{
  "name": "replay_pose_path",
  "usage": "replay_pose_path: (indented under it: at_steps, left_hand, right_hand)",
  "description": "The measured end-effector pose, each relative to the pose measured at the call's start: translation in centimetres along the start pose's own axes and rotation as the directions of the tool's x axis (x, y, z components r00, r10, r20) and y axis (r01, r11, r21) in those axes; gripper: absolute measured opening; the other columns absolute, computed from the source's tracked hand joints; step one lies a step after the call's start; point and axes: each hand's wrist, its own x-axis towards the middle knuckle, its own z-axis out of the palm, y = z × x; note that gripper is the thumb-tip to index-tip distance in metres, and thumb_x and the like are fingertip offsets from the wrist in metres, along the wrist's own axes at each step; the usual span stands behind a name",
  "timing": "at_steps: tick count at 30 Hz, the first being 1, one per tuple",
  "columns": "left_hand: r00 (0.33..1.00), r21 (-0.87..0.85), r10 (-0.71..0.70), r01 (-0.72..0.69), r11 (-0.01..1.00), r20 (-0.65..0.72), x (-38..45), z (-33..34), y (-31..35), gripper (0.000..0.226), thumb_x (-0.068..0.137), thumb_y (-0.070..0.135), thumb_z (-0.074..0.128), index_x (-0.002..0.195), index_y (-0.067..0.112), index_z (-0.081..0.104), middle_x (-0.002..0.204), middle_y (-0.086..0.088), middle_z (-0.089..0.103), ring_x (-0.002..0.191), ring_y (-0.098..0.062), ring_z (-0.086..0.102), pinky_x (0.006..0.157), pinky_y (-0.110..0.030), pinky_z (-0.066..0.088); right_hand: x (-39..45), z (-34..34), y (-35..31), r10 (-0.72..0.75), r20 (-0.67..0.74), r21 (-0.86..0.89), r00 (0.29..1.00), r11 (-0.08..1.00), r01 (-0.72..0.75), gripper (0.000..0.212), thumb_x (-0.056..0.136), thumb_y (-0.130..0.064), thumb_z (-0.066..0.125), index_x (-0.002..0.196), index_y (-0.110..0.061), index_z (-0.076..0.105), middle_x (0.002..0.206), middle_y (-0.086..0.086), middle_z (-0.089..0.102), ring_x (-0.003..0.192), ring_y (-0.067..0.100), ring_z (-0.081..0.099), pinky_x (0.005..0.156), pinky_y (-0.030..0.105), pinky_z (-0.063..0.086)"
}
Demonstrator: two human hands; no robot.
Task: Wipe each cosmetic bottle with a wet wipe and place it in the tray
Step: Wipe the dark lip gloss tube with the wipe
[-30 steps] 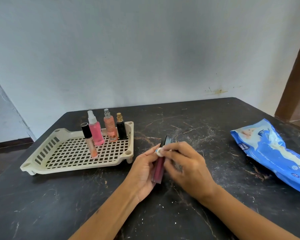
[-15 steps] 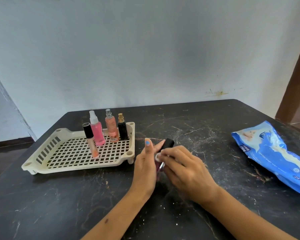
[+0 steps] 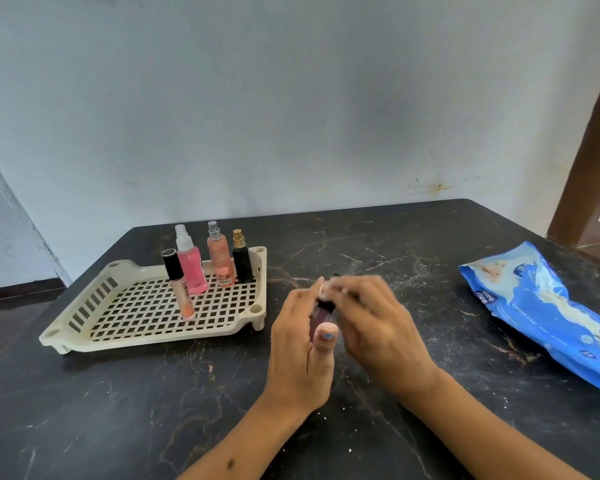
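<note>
Head view, forward-down, close over table (image 3: 361, 244)

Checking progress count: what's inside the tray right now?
Four bottles stand upright in the tray: black-capped tube, pink spray bottle, peach spray bottle, black bottle. Their bases' far sides are hidden.

Soft, even daylight, moderately bright, no hard highlights. Wall (image 3: 291, 98) goes bluish-grey with a darker patch near centre, lighter toward 10 o'clock. Shadows faint: thin one under the tray (image 3: 153, 336) at its near edge, soft one under the hands. Black counter (image 3: 118, 410) has low sheen, no glare. Motion blur on right hand (image 3: 378, 327) and fingertips; left hand (image 3: 300, 351) sharper. Bottles in the tray are crisp. Wide-angle bend at edges: doorframe (image 3: 589, 140) at 3 o'clock leans, skirting at 9 o'clock slants. Wipes pack (image 3: 541, 306) slightly soft.
</note>
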Motion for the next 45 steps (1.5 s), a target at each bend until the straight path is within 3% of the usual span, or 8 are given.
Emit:
replay_pose_path:
  at_steps: [5, 9, 14, 21, 24, 29, 36, 45]
  left_hand:
    - [0.995, -0.134, -0.087, 0.092, 0.987, 0.044, 0.0, 0.2, 0.2, 0.092, 0.069, 0.087, 0.009, 0.118, 0.028, 0.059, 0.097, -0.002, 0.059, 0.089, -0.019, 0.060, 0.078, -0.033, 0.050]
    - [0.847, -0.619, -0.493, 0.499, 0.606, 0.200, 0.8, -0.7, 0.7, 0.105, 0.055, 0.095, 0.019, 0.119, 0.020, 0.056, 0.114, -0.015, 0.067, 0.107, -0.022, 0.063, 0.091, -0.032, 0.050]
    - [0.780, -0.708, -0.544, 0.571, 0.416, 0.309, 1.2, -1.2, 0.5, 0.104, 0.054, 0.088, 0.016, 0.114, 0.014, 0.060, 0.090, -0.013, 0.071, 0.075, -0.019, 0.066, 0.065, -0.021, 0.052]
    - [0.765, -0.676, -0.537, 0.607, 0.418, 0.356, 0.9, -0.6, 0.7, 0.108, 0.067, 0.089, 0.014, 0.108, 0.003, 0.065, 0.084, -0.013, 0.065, 0.073, -0.019, 0.060, 0.060, -0.026, 0.046]
    - [0.715, -0.712, -0.593, 0.628, 0.314, 0.370, 1.3, -1.0, 1.1, 0.083, 0.081, 0.072, 0.024, 0.099, -0.002, 0.060, 0.078, -0.013, 0.060, 0.074, -0.020, 0.061, 0.067, -0.027, 0.049]
    - [0.588, -0.722, -0.737, 0.662, 0.202, 0.333, 2.1, -1.4, 0.3, 0.027, 0.095, 0.026, 0.045, 0.079, 0.008, 0.057, 0.066, -0.004, 0.052, 0.042, -0.008, 0.051, 0.041, -0.017, 0.045]
    - [0.594, -0.763, -0.743, 0.622, 0.179, 0.309, 2.3, -1.0, 0.2, 0.015, 0.096, 0.014, 0.045, 0.091, 0.007, 0.058, 0.073, -0.004, 0.058, 0.058, -0.009, 0.053, 0.049, -0.017, 0.050]
    - [0.622, -0.738, -0.636, 0.664, 0.120, 0.457, 1.7, -0.7, 0.4, 0.014, 0.089, 0.010, 0.047, 0.090, 0.006, 0.061, 0.076, -0.007, 0.060, 0.067, -0.013, 0.056, 0.063, -0.025, 0.047]
  right_hand:
    - [0.0, 0.0, -0.1, 0.077, -0.011, -0.043, 0.997, 0.996, -0.077, 0.039, 0.104, -0.016, 0.037, 0.108, 0.004, 0.069, 0.107, 0.013, 0.064, 0.093, 0.022, 0.057, 0.070, 0.029, 0.053]
    - [-0.6, 0.5, -2.1, -0.152, 0.189, 0.137, 0.970, 0.982, 0.127, 0.021, 0.092, -0.005, 0.051, 0.093, 0.003, 0.071, 0.100, 0.010, 0.067, 0.084, 0.025, 0.060, 0.072, 0.033, 0.053]
    - [-1.0, 0.6, -2.2, -0.261, 0.237, 0.208, 0.936, 0.954, 0.214, 0.018, 0.088, -0.005, 0.054, 0.088, 0.000, 0.072, 0.096, 0.008, 0.068, 0.083, 0.023, 0.061, 0.075, 0.033, 0.053]
    - [-0.8, 0.7, -1.0, 0.096, 0.083, 0.107, 0.992, 0.989, -0.104, 0.042, 0.105, -0.025, 0.033, 0.117, -0.001, 0.066, 0.118, 0.004, 0.055, 0.101, 0.020, 0.059, 0.073, 0.033, 0.056]
    - [-1.0, 0.5, -1.6, -0.016, 0.124, 0.238, 0.992, 0.971, -0.014, 0.019, 0.091, -0.006, 0.060, 0.105, 0.000, 0.071, 0.106, 0.009, 0.065, 0.093, 0.023, 0.063, 0.075, 0.032, 0.055]
    - [-0.6, -0.1, -2.4, -0.240, 0.232, 0.286, 0.943, 0.943, 0.170, 0.012, 0.078, -0.001, 0.068, 0.089, 0.000, 0.073, 0.100, 0.009, 0.068, 0.082, 0.024, 0.061, 0.078, 0.028, 0.052]
    - [-0.8, 0.1, -1.8, -0.308, 0.153, 0.264, 0.939, 0.928, 0.262, 0.011, 0.080, 0.003, 0.063, 0.071, 0.003, 0.068, 0.082, 0.011, 0.067, 0.069, 0.026, 0.059, 0.063, 0.033, 0.051]
    - [-0.8, 0.5, -0.2, 0.114, -0.001, 0.231, 0.994, 0.967, -0.110, 0.018, 0.086, -0.004, 0.059, 0.095, 0.001, 0.073, 0.102, 0.007, 0.066, 0.090, 0.018, 0.064, 0.083, 0.025, 0.054]
